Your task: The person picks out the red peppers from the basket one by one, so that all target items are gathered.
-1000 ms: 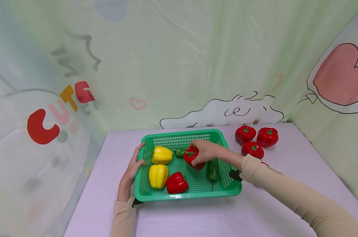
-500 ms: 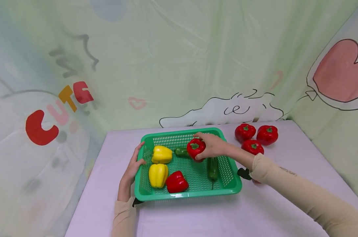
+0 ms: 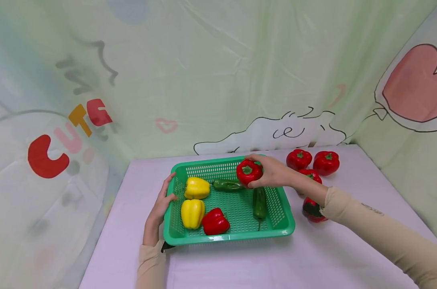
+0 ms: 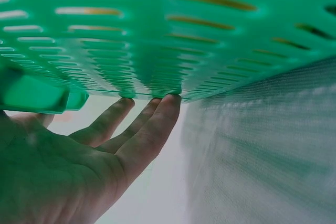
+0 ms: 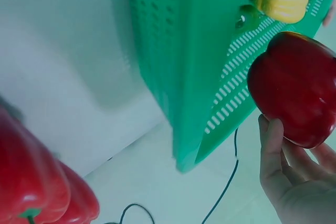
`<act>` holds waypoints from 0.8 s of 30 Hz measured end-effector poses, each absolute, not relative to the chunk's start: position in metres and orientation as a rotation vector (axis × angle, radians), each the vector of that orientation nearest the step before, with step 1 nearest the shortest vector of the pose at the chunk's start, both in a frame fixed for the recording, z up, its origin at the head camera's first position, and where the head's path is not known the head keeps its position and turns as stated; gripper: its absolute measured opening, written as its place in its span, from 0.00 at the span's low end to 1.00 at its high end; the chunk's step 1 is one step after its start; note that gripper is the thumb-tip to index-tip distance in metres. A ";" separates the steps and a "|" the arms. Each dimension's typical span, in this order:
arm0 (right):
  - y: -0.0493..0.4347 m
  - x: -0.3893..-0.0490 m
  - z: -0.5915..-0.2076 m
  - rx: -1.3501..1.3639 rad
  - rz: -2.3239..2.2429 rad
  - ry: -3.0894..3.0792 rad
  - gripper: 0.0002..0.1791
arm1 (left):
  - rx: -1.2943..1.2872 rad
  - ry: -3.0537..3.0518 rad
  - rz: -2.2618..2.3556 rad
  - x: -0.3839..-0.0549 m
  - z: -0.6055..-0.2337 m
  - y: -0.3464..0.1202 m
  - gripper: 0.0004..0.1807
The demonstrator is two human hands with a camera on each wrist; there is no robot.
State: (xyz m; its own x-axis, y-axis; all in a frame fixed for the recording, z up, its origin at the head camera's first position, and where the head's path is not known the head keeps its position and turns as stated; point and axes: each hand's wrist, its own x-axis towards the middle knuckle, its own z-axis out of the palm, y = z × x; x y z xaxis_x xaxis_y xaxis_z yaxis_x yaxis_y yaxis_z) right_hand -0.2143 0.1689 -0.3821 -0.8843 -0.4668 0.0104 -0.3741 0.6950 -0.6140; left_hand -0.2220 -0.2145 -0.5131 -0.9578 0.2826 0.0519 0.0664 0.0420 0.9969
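Observation:
My right hand (image 3: 276, 172) grips a red bell pepper (image 3: 248, 172) over the back right of the green plastic basket (image 3: 229, 240). In the right wrist view, fingers and thumb hold this red bell pepper (image 5: 296, 90) beside the basket's rim. My left hand (image 3: 160, 204) holds the basket's left side, thumb over the rim; in the left wrist view, fingertips press the slotted wall (image 4: 147, 72) from outside. Two yellow bell peppers, one upper (image 3: 197, 188) and one lower (image 3: 193, 214), a red bell pepper (image 3: 215, 222) and two long green peppers (image 3: 227, 185) (image 3: 259, 204) lie inside.
Several red bell peppers (image 3: 326, 163) stand on the lilac-covered table (image 3: 218, 267) right of the basket, one (image 3: 313, 209) partly behind the right wrist. A printed curtain (image 3: 218, 80) closes off the back and sides. A thin dark cable (image 5: 223, 195) shows in the right wrist view.
My right hand has lifted the red bell pepper from the basket floor and moved it up and right, uncovering more of the back green pepper. The left hand and basket have stayed put.

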 end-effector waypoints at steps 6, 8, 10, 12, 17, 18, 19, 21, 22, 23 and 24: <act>0.185 -0.212 -0.374 -0.616 -0.988 2.788 0.49 | 0.349 2.116 2.033 -0.218 -0.501 -0.213 0.45; 0.190 -0.213 -0.374 -0.611 -1.002 2.797 0.49 | 0.354 2.123 2.028 -0.218 -0.502 -0.213 0.45; 0.195 -0.212 -0.374 -0.600 -1.016 2.803 0.48 | 0.367 2.141 2.025 -0.217 -0.504 -0.214 0.45; 0.200 -0.212 -0.375 -0.590 -1.026 2.807 0.48 | 0.380 2.149 2.034 -0.220 -0.512 -0.215 0.45; 0.210 -0.210 -0.376 -0.573 -1.032 2.830 0.46 | 0.380 2.154 2.036 -0.220 -0.511 -0.215 0.45; 0.212 -0.210 -0.375 -0.569 -1.027 2.839 0.47 | 0.381 2.154 2.037 -0.220 -0.511 -0.215 0.45; 0.215 -0.209 -0.375 -0.565 -1.018 2.851 0.46 | 0.382 2.152 2.039 -0.220 -0.511 -0.215 0.45; 0.219 -0.208 -0.374 -0.545 -1.006 2.869 0.47 | 0.384 2.149 2.041 -0.220 -0.511 -0.215 0.46; 0.221 -0.207 -0.373 -0.537 -0.999 2.877 0.48 | 0.385 2.148 2.042 -0.220 -0.511 -0.215 0.46; 0.224 -0.206 -0.372 -0.526 -0.987 2.887 0.48 | 0.386 2.148 2.043 -0.220 -0.511 -0.215 0.46; 0.227 -0.205 -0.371 -0.513 -0.979 2.895 0.49 | 0.387 2.149 2.041 -0.220 -0.511 -0.215 0.46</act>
State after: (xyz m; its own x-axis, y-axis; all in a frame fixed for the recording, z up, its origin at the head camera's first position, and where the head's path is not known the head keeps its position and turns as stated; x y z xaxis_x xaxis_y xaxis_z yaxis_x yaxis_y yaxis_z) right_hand -0.2053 0.2268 -0.3709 -0.9443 -0.3227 0.0641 -0.2953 0.7457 -0.5972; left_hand -0.2200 -0.2147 -0.5114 -0.9551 0.2886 0.0669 0.0817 0.0395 0.9959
